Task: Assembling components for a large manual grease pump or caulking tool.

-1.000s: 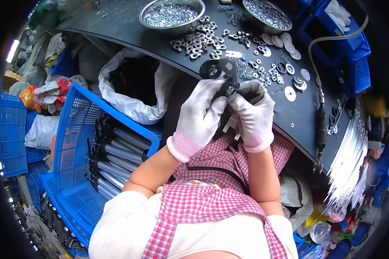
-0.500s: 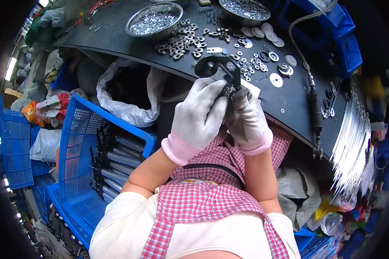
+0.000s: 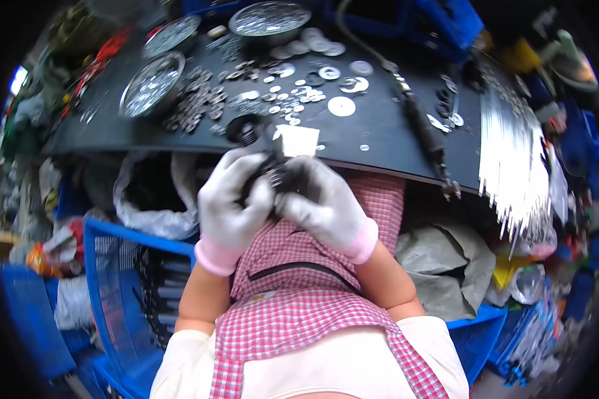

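Both my hands wear pale grey gloves with pink cuffs and meet at the table's near edge. Between them is a black bracket-like part with a round end, tilted up and blurred by motion. My left hand is closed around its lower left side. From the other side my right hand grips its lower end, where a shiny spring-like or threaded piece shows. The fingertips are partly hidden and smeared. A white square lies on the table just beyond the part, close to scattered washers.
On the dark table stand metal bowls of small parts. An air-tool-like black handle on a hose lies to the right, beside a bundle of thin metal rods. A blue crate with grey tubes stands at my left.
The view has swung, so the table and bowls appear shifted left. My hands have come lower and left in the picture, with the black part still between them. My right hand's pose has turned.
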